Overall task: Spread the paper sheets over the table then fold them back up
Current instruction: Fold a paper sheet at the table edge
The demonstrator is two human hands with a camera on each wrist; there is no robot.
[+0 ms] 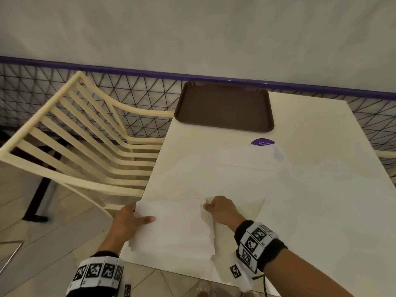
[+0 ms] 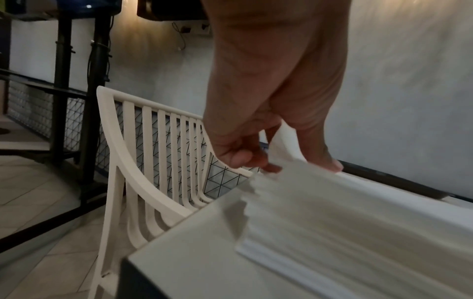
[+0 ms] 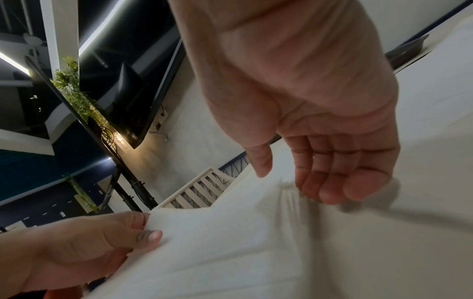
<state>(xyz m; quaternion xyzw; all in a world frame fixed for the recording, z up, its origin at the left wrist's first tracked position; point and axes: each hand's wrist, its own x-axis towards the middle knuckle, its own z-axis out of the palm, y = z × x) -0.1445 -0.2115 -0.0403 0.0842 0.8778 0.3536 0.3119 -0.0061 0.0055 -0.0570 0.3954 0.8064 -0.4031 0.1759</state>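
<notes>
A white paper sheet [image 1: 175, 228] lies folded over at the near edge of the cream table [image 1: 321, 211]. My left hand [image 1: 139, 213] pinches its left edge, thumb on top and fingers underneath; the left wrist view shows this hand [image 2: 271, 159] holding the ragged edge of the sheet [image 2: 345, 212] lifted off the table. My right hand [image 1: 209, 205] pinches the sheet's far right corner. Seen from the right wrist, that hand [image 3: 294, 182] has its fingers curled onto the bunched paper [image 3: 230, 252]. More thin sheets [image 1: 225, 172] lie spread flat behind.
A brown tray [image 1: 225, 108] sits at the table's far end, with a purple round sticker [image 1: 262, 142] half covered by paper. A cream slatted chair [image 1: 85, 136] stands against the table's left side. A wire mesh fence [image 1: 139, 91] runs behind.
</notes>
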